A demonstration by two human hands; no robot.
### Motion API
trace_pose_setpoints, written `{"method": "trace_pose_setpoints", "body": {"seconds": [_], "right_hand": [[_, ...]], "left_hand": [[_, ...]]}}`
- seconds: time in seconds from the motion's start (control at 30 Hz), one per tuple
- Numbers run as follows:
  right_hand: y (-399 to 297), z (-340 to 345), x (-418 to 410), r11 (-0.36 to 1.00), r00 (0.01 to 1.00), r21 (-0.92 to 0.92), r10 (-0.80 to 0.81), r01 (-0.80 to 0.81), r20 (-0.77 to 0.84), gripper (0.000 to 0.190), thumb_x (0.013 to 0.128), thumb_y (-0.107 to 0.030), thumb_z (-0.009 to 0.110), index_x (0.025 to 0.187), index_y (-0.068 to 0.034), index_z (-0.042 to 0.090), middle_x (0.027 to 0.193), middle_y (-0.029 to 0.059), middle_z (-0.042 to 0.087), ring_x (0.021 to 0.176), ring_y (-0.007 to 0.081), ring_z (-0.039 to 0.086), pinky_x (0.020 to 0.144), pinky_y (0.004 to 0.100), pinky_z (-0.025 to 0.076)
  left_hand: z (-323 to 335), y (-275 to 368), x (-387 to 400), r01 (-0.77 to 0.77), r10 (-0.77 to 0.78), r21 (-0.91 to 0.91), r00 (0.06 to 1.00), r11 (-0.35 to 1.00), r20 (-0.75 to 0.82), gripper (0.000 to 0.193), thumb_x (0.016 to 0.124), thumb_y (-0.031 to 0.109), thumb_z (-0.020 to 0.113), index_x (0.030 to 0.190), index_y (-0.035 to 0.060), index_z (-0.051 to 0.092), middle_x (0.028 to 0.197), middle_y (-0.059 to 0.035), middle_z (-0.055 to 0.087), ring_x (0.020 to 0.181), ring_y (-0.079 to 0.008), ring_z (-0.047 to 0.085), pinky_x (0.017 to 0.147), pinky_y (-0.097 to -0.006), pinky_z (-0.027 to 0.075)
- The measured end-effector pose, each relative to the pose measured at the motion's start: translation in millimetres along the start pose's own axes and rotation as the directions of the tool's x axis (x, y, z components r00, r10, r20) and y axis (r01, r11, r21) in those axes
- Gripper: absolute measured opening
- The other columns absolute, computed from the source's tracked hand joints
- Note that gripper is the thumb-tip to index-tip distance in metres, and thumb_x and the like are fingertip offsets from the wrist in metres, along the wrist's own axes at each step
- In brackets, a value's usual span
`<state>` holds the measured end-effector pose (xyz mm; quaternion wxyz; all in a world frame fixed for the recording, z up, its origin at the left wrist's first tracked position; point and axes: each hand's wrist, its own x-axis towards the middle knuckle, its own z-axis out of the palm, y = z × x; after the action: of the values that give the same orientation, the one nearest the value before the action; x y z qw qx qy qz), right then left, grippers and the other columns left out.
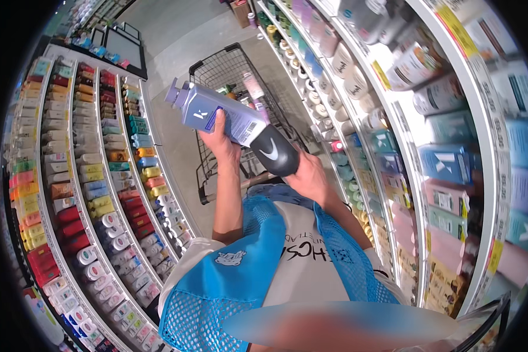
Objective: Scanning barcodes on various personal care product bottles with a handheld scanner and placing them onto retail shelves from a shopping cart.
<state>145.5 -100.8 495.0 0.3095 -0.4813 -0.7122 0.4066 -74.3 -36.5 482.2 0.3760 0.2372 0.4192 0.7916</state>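
Note:
My left hand [222, 143] grips a lavender pump bottle [222, 110] around its middle, thumb across the front. The bottle lies tilted, pump head to the upper left, with a printed label and a barcode near its base. At that base end, my right hand [310, 176] holds a rounded black item [275, 152] bearing a white Nike swoosh. It covers the bottle's bottom; what kind of item it is cannot be told. Beneath the bottle stands a black wire shopping cart [218, 66]. Inside the cart lies a pink bottle [252, 86] among other products, partly hidden.
Shelves of tubes and bottles [92, 158] run along the left. More shelves with pump bottles [446, 165] rise close by on the right. A cardboard box [240, 13] sits on the floor at the far end. The grey floor [176, 57] shows around the cart.

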Motion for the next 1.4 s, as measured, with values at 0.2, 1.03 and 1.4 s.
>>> {"method": "trace_pose_setpoints", "body": {"seconds": [0.2,1.03,1.4], "right_hand": [[16,-24,-67,0.99,0.967,0.141,0.014,0.023,-0.254,0.036,0.079,-0.01,0.076,0.113,-0.002,0.067,0.096,0.0201,0.073,0.088,0.0337,0.072,0.077,0.0409,0.056],[86,-56,-132,0.866,0.795,0.35,0.48,-0.358,-0.373,0.036,0.082,-0.02,0.079,0.113,-0.004,0.068,0.092,0.0141,0.074,0.084,0.0239,0.072,0.077,0.0357,0.053],[96,-49,-141,0.908,0.766,0.273,0.416,-0.318,-0.491,0.038,0.082,-0.022,0.08,0.112,-0.004,0.068,0.092,0.0171,0.074,0.086,0.0297,0.073,0.077,0.0379,0.055]], "left_hand": [[-24,8,-29,0.221,-0.128,-0.364,0.957,0.905,0.262,0.09,0.077,0.067,0.074,0.138,0.0067,0.049,0.116,-0.01,0.064,0.103,-0.0268,0.062,0.089,-0.0472,0.052],[-61,-54,-163,0.814,-0.587,-0.32,0.573,0.484,0.571,0.06,0.099,0.038,0.058,0.142,0.0013,0.04,0.115,-0.02,0.061,0.095,-0.0319,0.063,0.072,-0.045,0.054],[-24,6,-150,0.95,-0.577,-0.12,0.272,0.287,0.77,0.117,0.062,0.04,0.093,0.15,-0.0058,0.031,0.143,-0.0341,0.046,0.124,-0.0515,0.055,0.099,-0.0646,0.051]]}}
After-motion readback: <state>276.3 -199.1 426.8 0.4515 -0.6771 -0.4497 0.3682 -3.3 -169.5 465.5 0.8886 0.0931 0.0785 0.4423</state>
